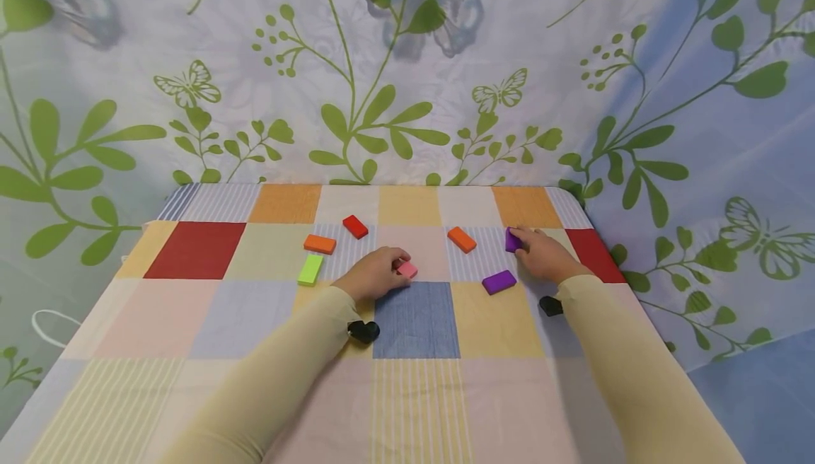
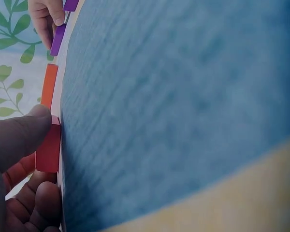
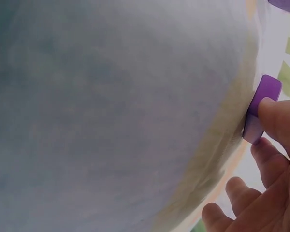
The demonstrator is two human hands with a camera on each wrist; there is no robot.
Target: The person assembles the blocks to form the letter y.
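Note:
Around the middle of the patchwork cloth, my left hand (image 1: 376, 273) pinches a small pink block (image 1: 408, 270) between thumb and fingers. The same block (image 2: 49, 147) looks redder in the left wrist view, where the thumb lies along its upper end. Farther right, my right hand (image 1: 546, 255) has its thumb and index finger on a purple block (image 1: 512, 240). In the right wrist view that purple block (image 3: 262, 108) sits at the cloth, with the other fingers spread below it. A second purple block (image 1: 499, 282) lies just left of the right hand.
Left of my left hand lie a red block (image 1: 355, 226), an orange block (image 1: 320, 244) and a lime green block (image 1: 310, 270). Another orange block (image 1: 461, 240) rests between the hands. A leaf-patterned curtain (image 1: 382, 61) hangs behind the table's far edge.

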